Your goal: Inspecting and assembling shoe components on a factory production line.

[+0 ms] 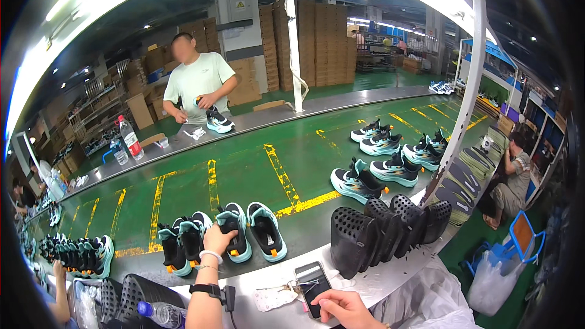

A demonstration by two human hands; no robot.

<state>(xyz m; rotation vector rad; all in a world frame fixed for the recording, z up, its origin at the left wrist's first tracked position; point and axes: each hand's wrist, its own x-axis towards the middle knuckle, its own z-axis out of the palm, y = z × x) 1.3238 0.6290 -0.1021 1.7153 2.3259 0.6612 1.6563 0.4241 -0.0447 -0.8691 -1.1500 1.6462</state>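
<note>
My left hand (pixel 216 241), with bracelets and a dark strap on its wrist, grips the collar of a teal and black sneaker (pixel 240 250) standing on the green belt. To its left are two similar sneakers (pixel 171 250), and one more sneaker (pixel 266 231) is on its right. My right hand (pixel 346 306) is curled, its thumb and fingers close together, above the lower end of a dark smartphone (pixel 312 286). Whatever may be between those fingers is too small to make out. Keys (pixel 298 289) and a pale patterned pouch (pixel 274 298) lie beside the phone.
Black perforated shoe forms (pixel 353 240) stand on the metal edge at right. Several sneakers (pixel 396 167) sit farther along the belt. Across it, a person (pixel 200 82) handles a sneaker (pixel 219 122) near a red-labelled bottle (pixel 130 139). Another person's arm (pixel 60 292) is at left.
</note>
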